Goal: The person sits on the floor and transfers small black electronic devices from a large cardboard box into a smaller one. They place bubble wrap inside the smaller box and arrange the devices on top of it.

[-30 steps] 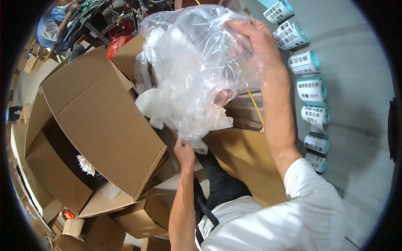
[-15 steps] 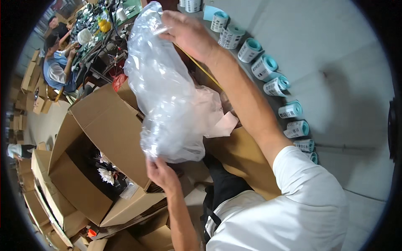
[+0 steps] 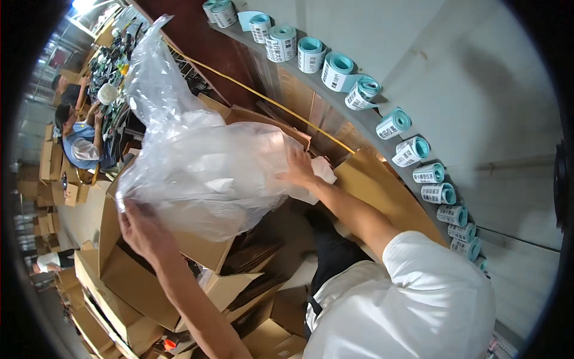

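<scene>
A large clear plastic bag (image 3: 179, 161) stretches over the open cardboard boxes in front of me. My left hand (image 3: 145, 233) is closed on the near left edge of the bag, its fingertips partly covered by the film. My right hand (image 3: 300, 170) lies against the right side of the bag with thumb and fingers apart. Beside it, pale pinkish sheets (image 3: 323, 172) show at the bag's right end; whether they are inside it I cannot tell. Under the bag stands an open cardboard box (image 3: 131, 287), its contents mostly hidden.
Rolls of light-blue-backed labels (image 3: 336, 70) line a grey ledge along the wall at right. A yellow strip (image 3: 263, 99) runs behind the bag. Cardboard boxes (image 3: 101, 293) stand at left. Farther off, people (image 3: 81, 140) sit at a cluttered workbench (image 3: 113, 78).
My right hand has let go of the bag's upper end and come down to its right side. My left hand has moved left, spreading the bag wider. The view has shifted.
</scene>
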`<state>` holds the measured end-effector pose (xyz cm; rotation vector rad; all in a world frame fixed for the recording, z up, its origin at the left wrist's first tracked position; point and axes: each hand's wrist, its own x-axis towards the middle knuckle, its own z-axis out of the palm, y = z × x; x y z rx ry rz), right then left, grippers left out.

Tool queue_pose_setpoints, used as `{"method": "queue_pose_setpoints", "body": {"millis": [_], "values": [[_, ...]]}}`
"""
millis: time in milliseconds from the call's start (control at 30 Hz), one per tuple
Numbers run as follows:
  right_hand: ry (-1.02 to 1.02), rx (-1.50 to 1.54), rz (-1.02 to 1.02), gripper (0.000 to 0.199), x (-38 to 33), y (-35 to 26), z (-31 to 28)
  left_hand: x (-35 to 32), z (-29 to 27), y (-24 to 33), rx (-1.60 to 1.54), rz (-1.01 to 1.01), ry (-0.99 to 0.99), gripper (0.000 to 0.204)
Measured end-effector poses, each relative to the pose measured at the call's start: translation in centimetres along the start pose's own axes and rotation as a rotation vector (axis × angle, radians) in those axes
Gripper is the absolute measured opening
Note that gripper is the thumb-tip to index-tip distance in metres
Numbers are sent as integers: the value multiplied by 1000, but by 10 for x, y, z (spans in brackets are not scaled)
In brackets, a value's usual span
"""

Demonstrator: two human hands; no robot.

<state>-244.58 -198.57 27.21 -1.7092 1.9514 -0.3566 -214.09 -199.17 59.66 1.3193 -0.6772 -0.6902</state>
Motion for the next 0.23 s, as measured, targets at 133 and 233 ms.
{"method": "queue_pose_setpoints", "body": {"millis": [133, 233], "values": [[-254, -136, 174, 131, -22, 22, -5, 47, -51, 39, 887, 441, 12, 37], [-119, 80, 603, 127, -43, 103, 99, 70, -43, 52, 322, 10, 90, 42]]}}
